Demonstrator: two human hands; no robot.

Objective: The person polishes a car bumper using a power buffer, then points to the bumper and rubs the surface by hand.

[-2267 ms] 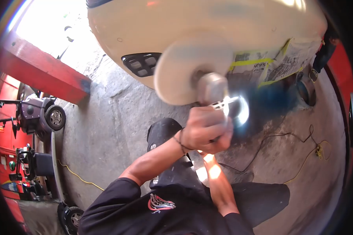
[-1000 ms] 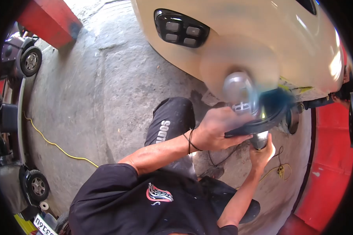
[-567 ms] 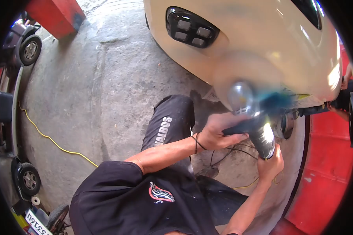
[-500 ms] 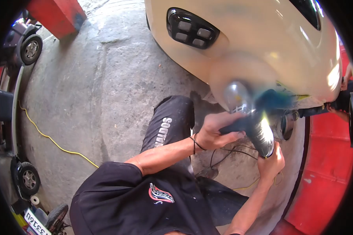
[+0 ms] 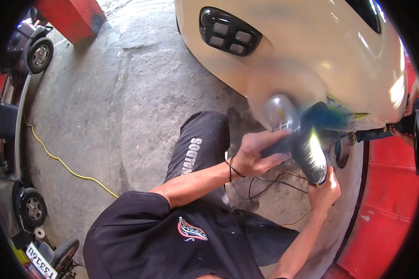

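Black polisher point(image 5: 299, 145): likely heavy, rigid; grip barrel point(image 5: 311, 165) and side handle point(image 5: 275, 149)
Pale pad point(image 5: 291, 81): probably soft; avoid
Left fingers point(image 5: 275, 136): around side handle
Right fingers point(image 5: 331, 176): closed on barrel's rear

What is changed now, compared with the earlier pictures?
The blurred round pad has moved right in the view, and no longer overlaps the black lamp unit. The right hand, mostly hidden at first, now shows at the rear of the tool. The left hand still holds it.
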